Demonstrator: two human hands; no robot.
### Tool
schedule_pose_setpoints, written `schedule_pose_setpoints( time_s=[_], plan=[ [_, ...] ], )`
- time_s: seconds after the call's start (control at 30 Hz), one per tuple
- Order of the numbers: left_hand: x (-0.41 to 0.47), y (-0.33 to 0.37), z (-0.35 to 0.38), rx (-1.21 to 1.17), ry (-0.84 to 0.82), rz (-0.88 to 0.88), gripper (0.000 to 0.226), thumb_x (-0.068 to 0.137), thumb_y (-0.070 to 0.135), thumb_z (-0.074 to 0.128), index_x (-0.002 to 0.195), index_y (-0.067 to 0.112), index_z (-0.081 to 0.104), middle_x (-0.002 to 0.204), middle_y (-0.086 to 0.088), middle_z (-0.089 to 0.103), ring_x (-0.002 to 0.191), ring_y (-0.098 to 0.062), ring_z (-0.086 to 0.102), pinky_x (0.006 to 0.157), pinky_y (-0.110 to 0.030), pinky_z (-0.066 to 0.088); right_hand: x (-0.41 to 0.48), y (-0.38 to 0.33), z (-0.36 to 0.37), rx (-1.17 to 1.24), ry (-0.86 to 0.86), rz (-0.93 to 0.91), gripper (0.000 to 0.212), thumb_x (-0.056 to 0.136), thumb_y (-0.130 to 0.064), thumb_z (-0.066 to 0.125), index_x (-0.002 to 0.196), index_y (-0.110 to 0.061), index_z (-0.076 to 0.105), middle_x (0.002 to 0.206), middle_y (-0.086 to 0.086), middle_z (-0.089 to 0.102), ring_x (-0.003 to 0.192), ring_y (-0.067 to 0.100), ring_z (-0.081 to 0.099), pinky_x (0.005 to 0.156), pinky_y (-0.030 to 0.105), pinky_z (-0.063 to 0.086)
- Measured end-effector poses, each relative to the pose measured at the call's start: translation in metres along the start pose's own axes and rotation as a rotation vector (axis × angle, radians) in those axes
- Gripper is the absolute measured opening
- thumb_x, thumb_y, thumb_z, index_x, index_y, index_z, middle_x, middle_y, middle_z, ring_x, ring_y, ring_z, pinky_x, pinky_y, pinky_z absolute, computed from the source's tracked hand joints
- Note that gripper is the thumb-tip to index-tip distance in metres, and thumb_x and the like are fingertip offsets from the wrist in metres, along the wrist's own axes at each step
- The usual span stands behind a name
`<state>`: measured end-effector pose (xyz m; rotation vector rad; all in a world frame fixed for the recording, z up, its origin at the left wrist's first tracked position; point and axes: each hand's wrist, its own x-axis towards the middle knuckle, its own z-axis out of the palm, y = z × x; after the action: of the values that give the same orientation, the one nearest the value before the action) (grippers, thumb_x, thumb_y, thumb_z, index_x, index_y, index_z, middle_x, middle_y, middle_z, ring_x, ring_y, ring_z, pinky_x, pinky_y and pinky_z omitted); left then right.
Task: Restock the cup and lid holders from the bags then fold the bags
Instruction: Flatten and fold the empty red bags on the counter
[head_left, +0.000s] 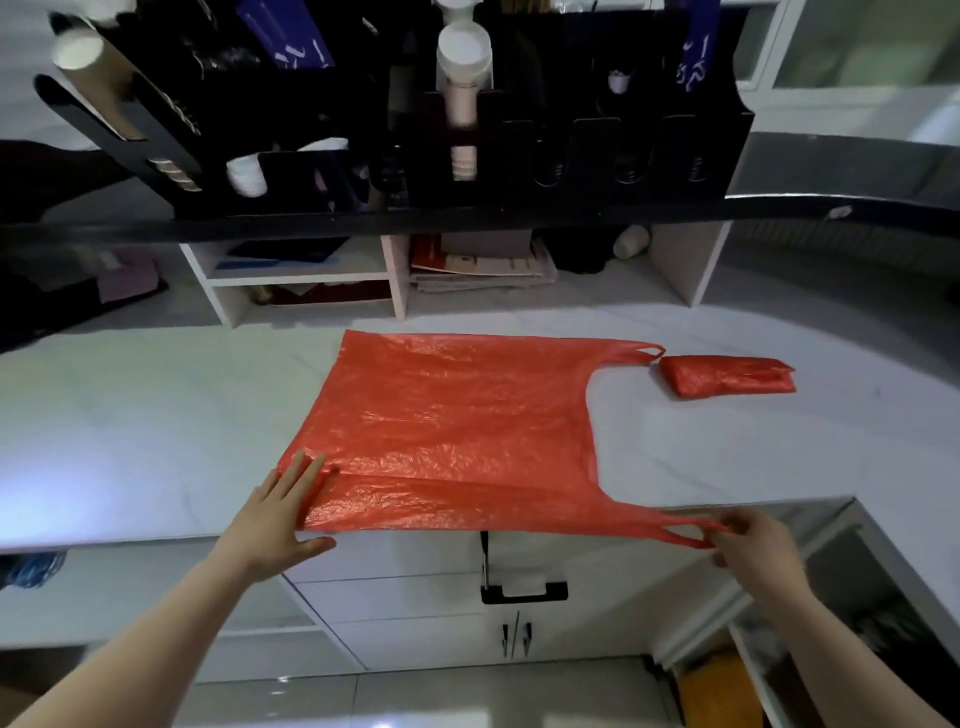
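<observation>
Your big red bag (457, 415) lies spread flat on the white counter (156, 415), handles pointing right, near edge lifted a little. A second red bag (727, 375) sits folded into a small packet just beside the far handle. Behind them stands the black holder (571, 150) with white cups (462, 104) stacked in a middle slot.

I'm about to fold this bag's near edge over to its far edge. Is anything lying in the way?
Nothing visible lies on the spread bag. The left hand rests on its near corner, and the right hand pinches the near handle. The folded bag sits beside the far handle's tip, outside the fold.
</observation>
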<state>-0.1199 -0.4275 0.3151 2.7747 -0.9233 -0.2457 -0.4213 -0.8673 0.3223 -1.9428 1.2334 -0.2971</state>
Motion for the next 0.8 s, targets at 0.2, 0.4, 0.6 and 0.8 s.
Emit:
schedule_pose_setpoints(
  time_s=[0.2, 0.4, 0.6, 0.8],
  plan=[
    [0.004, 0.003, 0.001, 0.016, 0.008, -0.027, 0.123, 0.072, 0.058, 0.071, 0.142, 0.021, -0.022, 0.16, -0.003, -0.001, 0.146, -0.028, 0.01, 0.113, -0.043, 0.023, -0.004, 0.002, -0.002, 0.759, -0.094, 0.405, 0.02, 0.093, -0.031, 0.059, 0.086, -0.013, 0.061, 0.061, 0.004, 0.06, 0.041, 0.012, 0.052, 0.047, 0.024, 0.047],
    [0.006, 0.013, 0.001, 0.007, -0.013, -0.067, 0.127, 0.068, 0.059, 0.073, 0.149, 0.022, -0.019, 0.161, -0.002, 0.002, 0.144, -0.021, 0.02, 0.109, -0.05, 0.024, -0.013, -0.01, 0.004, 1.176, -0.069, 0.556, 0.029, 0.102, -0.027, 0.041, 0.078, -0.016, 0.052, 0.043, -0.005, 0.054, 0.05, 0.01, 0.059, 0.065, 0.029, 0.044],
    [0.001, 0.013, 0.004, 0.022, -0.038, -0.024, 0.111, 0.076, 0.061, 0.065, 0.151, 0.024, -0.008, 0.16, -0.002, 0.0, 0.147, -0.02, 0.009, 0.114, -0.051, 0.014, -0.016, -0.02, 0.0, 1.254, -0.164, 0.495, 0.023, 0.101, -0.019, 0.037, 0.113, -0.008, 0.054, 0.111, 0.008, 0.063, 0.112, 0.025, 0.056, 0.102, 0.043, 0.041],
    [0.004, 0.025, 0.012, 0.071, -0.071, -0.007, 0.112, 0.067, 0.092, 0.016, 0.143, 0.018, -0.021, 0.156, 0.002, -0.014, 0.147, -0.029, -0.003, 0.115, -0.051, 0.008, -0.014, -0.038, -0.002, 1.136, -0.158, 0.473, 0.036, 0.101, -0.032, 0.035, 0.124, -0.008, 0.049, 0.104, 0.012, 0.066, 0.09, 0.025, 0.065, 0.074, 0.03, 0.05]
  ],
)
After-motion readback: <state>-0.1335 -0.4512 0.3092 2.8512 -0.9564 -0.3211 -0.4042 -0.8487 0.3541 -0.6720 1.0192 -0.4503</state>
